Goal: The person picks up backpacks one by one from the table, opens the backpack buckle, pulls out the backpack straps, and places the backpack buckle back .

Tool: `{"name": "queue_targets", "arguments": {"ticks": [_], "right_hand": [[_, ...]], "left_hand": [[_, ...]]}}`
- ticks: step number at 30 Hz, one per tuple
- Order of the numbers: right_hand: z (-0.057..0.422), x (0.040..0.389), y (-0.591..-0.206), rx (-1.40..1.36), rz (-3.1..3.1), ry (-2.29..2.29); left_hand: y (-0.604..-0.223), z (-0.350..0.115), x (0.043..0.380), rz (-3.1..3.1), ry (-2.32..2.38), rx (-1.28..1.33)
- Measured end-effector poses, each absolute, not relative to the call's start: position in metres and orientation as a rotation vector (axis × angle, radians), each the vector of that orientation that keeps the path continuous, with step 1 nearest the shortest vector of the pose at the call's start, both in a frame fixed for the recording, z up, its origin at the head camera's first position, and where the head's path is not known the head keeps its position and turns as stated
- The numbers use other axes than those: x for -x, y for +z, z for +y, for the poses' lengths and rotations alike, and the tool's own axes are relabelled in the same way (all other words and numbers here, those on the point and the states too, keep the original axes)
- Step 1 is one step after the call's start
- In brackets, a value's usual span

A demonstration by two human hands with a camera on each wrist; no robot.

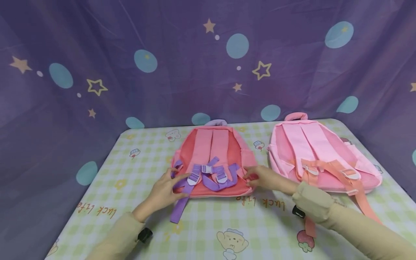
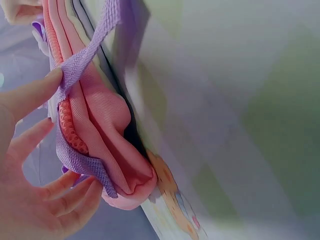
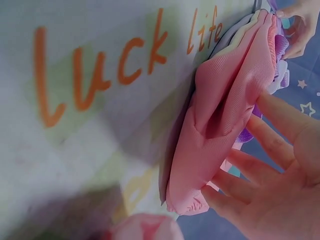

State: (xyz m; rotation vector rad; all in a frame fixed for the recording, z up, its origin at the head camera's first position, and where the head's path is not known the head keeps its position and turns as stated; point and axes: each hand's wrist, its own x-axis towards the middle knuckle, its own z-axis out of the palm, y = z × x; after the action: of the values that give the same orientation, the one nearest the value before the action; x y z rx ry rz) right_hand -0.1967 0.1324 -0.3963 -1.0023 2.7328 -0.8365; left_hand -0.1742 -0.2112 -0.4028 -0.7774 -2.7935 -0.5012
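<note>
A coral-pink backpack lies on its front in the head view, its padded shoulder straps facing up. Purple webbing straps cross its lower part, joined by a white buckle. My left hand is at its lower left corner, thumb and fingertips touching the purple webbing in the left wrist view. At the opposite side, my right hand rests its fingers, nearly straight, against the bag's pink side pocket. Part of the strap behind the left fingers is hidden.
A second, lighter pink backpack lies to the right, its orange straps trailing toward me under my right forearm. Both bags are on a green checked tablecloth. A purple curtain hangs behind the table.
</note>
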Motion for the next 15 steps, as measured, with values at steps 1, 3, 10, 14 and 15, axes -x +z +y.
{"name": "queue_targets", "arguments": {"ticks": [1, 3, 10, 14, 15], "right_hand": [[0.135, 0.196, -0.396, 1.01, 2.736, -0.834], [0.139, 0.196, -0.397, 1.021, 2.745, -0.829], [0.152, 0.193, -0.395, 0.997, 2.746, -0.863], [0.161, 0.193, -0.397, 1.063, 2.747, -0.891], [0.162, 0.193, -0.397, 1.055, 2.748, -0.888]], "left_hand": [[-0.403, -0.209, 0.174, -2.787, -0.502, 0.786], [-0.403, -0.205, 0.173, -2.783, -0.485, 0.794], [-0.402, -0.194, 0.172, -2.811, -0.408, 0.779], [-0.402, -0.188, 0.17, -2.799, -0.376, 0.782], [-0.403, -0.187, 0.17, -2.792, -0.369, 0.788]]}}
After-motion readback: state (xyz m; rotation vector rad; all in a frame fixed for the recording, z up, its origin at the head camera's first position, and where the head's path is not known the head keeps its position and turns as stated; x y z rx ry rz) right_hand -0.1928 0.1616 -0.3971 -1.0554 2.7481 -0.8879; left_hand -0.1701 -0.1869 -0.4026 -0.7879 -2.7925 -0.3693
